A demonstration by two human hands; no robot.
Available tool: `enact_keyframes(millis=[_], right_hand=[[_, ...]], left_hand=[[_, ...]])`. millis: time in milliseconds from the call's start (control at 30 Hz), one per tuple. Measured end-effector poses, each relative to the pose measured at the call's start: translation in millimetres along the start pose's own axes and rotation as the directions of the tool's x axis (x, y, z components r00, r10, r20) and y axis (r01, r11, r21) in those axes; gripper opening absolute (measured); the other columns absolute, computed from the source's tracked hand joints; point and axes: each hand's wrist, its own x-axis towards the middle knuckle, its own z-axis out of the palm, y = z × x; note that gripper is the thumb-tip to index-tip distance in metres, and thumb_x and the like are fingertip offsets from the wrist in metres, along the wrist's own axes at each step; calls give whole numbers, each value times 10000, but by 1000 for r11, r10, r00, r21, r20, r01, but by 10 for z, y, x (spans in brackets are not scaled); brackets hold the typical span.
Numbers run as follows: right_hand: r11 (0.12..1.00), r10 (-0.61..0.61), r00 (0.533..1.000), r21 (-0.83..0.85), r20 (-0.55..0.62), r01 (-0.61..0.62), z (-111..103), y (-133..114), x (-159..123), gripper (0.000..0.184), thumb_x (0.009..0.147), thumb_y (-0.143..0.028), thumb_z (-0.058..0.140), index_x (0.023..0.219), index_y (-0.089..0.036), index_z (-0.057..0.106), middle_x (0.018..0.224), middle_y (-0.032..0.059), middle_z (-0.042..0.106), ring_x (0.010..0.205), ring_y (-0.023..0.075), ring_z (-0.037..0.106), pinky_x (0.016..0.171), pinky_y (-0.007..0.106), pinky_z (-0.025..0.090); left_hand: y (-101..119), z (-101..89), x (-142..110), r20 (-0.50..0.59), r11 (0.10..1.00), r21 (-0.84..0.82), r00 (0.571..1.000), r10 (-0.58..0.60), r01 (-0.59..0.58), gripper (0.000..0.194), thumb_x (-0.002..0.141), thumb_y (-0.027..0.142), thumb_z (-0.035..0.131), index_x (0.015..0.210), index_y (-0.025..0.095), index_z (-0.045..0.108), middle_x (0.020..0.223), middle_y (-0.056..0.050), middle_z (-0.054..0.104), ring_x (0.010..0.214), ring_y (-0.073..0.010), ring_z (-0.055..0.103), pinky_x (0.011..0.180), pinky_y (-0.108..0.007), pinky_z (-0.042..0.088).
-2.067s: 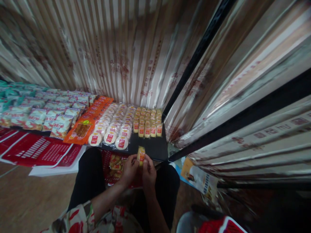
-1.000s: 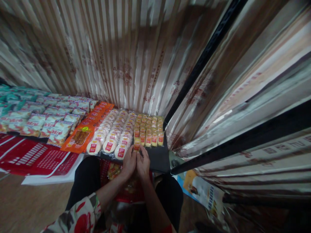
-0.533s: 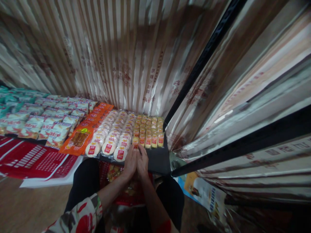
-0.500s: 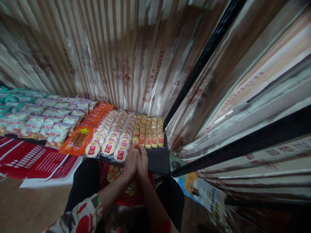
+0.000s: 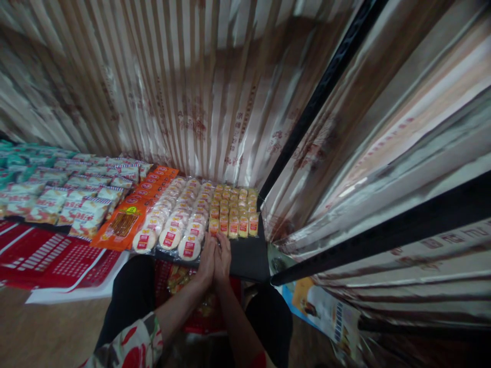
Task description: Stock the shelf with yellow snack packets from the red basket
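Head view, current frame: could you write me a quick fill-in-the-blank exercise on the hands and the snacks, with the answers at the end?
1. The left hand and right hand are at the front of the ____ column of yellow packets.
2. The round crackers stand in ____ columns.
3. The long flat bag between the white packets and the round crackers is mostly ____.
4. The basket between the knees is ____.

Missing words: leftmost; three; orange; red
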Motion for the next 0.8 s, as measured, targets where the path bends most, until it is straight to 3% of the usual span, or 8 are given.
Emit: enact_keyframes(millis=[133,300,567,800], right_hand=[[1000,-2,1000,-11,-12,2,19,-32,2,372,831,-339,439,1108,-161,613,1192,122,563,1100,207,536,961,362,414],[998,-53,999,-40,-13,52,17,-101,6,369,854,-345,400,1087,-161,620,1180,120,567,1087,197,536,943,349,420],[967,-91,996,-242,-23,83,12,-77,-71,341,829,-294,429,1085,-178,622,1177,113,594,1130,218,496,959,396,389],[963,-78,997,-261,-8,73,-1,-86,-111,375,796,-204,429,1121,-202,616,1192,90,588,1109,209,526,941,377,420]], left_hand=[[-2,51,12,-40,999,-46,999,-31,29,384,880,344,399,1175,203,598,1251,-90,558,1310,-258,357,1038,-440,386],[3,43,17,-36,998,62,999,-25,28,435,919,306,275,1212,175,568,1288,-86,540,1315,-227,347,1052,-439,334],[-26,-258,55,64,995,86,996,-55,49,394,870,260,379,1185,182,604,1238,-86,589,1282,-247,406,1102,-414,308],[-37,-332,43,40,994,21,994,-106,105,404,859,295,421,1207,168,584,1264,-90,570,1295,-237,387,1107,-397,296]])
